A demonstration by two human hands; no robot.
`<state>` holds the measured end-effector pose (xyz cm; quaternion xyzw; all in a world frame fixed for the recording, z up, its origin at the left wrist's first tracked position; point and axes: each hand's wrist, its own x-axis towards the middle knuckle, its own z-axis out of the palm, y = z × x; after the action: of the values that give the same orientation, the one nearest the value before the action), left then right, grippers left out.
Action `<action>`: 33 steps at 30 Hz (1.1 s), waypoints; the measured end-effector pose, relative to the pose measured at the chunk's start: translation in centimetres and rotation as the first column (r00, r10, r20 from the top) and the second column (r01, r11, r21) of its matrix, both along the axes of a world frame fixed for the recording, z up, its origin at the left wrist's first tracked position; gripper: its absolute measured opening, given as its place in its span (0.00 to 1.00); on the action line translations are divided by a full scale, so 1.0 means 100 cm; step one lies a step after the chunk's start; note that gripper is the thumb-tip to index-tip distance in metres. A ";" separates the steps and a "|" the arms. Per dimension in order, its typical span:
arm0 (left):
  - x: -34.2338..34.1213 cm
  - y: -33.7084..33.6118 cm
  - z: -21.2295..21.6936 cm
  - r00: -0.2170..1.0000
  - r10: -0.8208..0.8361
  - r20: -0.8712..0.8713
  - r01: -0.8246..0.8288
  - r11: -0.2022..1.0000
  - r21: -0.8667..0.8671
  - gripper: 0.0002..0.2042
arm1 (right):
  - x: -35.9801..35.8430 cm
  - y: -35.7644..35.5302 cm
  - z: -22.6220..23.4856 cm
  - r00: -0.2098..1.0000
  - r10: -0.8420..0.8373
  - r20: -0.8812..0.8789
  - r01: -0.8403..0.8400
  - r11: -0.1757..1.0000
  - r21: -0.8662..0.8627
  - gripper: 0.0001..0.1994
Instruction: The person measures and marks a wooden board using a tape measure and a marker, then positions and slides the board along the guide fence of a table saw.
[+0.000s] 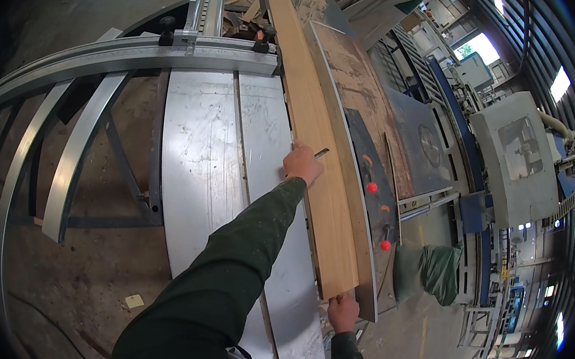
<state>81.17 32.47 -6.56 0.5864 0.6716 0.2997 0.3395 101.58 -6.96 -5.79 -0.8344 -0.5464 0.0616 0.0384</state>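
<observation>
A long, light-brown wooden board [323, 203] lies lengthwise on the saw table, alongside a straight fence [344, 157]. My left hand [302, 164] is closed at the board's left edge, about midway along it. Out of that fist sticks a thin dark pen [322, 152], lying over the board's face. The left fingertips are partly hidden. At the near end of the board, my right hand [343, 312] grips the end, thumb and fingers closed on it. The silvery sliding table [202, 138] runs along the board's left side, under my left forearm.
A metal crosscut rail [127, 53] and its frame reach out to the left. Two red knobs [371, 187] stand right of the fence. Farther right are a dark-topped table [417, 139], a green bag [440, 271] and a large grey machine [508, 158]. Offcuts lie beyond the rail.
</observation>
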 end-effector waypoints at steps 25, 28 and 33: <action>-0.377 -0.021 -0.051 0.729 0.501 -0.466 -0.435 0.865 0.249 0.24 | -0.018 0.114 0.063 0.653 0.682 0.329 -0.696 0.712 -0.095 0.28; -0.373 -0.018 -0.051 0.733 0.491 -0.471 -0.430 0.871 0.239 0.24 | -0.017 0.119 0.068 0.673 0.692 0.262 -0.692 0.714 -0.108 0.30; -0.374 -0.010 -0.053 0.733 0.483 -0.479 -0.442 0.874 0.203 0.23 | -0.028 0.174 0.064 0.662 0.699 0.270 -0.712 0.699 -0.066 0.34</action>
<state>43.73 31.43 -11.84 0.4715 0.8500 0.2316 0.0396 98.76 10.48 0.62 -0.5564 -0.8277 -0.0570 -0.0456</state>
